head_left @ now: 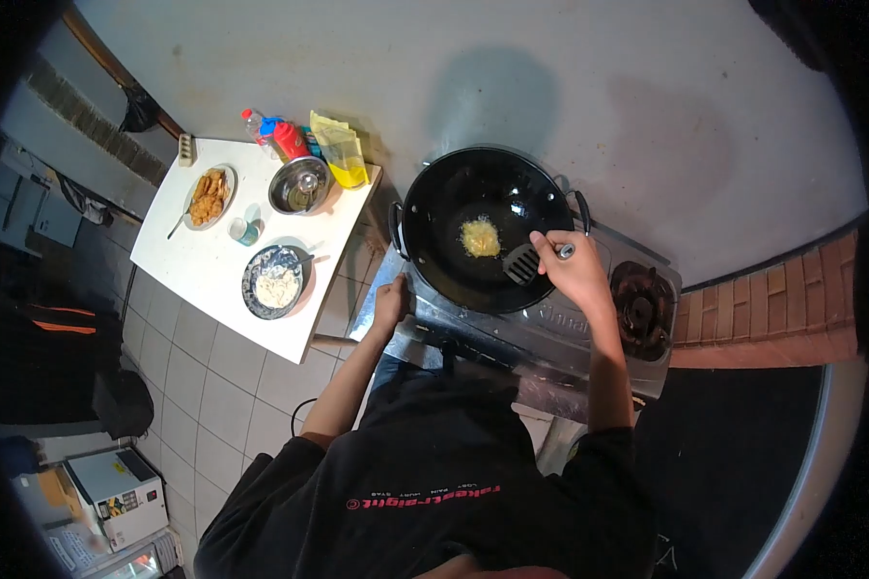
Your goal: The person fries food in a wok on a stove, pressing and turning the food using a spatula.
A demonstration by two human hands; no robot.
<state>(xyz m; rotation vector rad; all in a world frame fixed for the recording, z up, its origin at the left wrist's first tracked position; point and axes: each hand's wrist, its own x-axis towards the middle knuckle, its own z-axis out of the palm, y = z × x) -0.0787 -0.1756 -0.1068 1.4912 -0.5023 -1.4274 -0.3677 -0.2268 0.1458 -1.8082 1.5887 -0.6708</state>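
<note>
A large black wok (pixel 444 261) sits on the stove, with a pale yellow piece of food (pixel 480 236) frying in bubbling oil. My right hand (pixel 574 268) is closed around the handle of a black slotted spatula (pixel 520 264), whose blade is inside the wok, just right of the food. On the left, my left hand (pixel 391 301) is closed near the stove's front edge, below the wok's left handle (pixel 397 232). Whether its fingers hold anything is hidden.
The white table (pixel 203 280) at the left bears a plate of fried food (pixel 210 197), a metal bowl (pixel 297 185), a cup (pixel 242 231), a bowl of batter (pixel 276 283), bottles (pixel 290 141) and a yellow bag (pixel 339 149). A second burner (pixel 642 307) is right of the wok.
</note>
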